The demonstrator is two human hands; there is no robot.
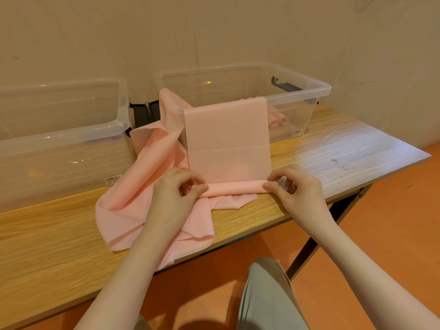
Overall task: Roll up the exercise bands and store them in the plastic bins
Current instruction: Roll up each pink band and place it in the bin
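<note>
A pink exercise band (227,139) hangs over the front rim of the right clear plastic bin (307,91) and runs down onto the wooden table (333,153). Its near end is wound into a thin roll (234,187). My left hand (176,194) pinches the roll's left end, and my right hand (294,189) pinches its right end. More loose pink band (147,182) lies crumpled beneath and to the left, draped over the table's front edge. Inside the right bin rest rolled pink bands (277,120). A second clear bin (59,129) stands at the left.
Black latches (142,113) sit between the two bins, and another black latch (285,85) lies on the right bin's far rim. The wall is close behind the bins. The table ends at the right above an orange floor. My knee (266,291) is below the table edge.
</note>
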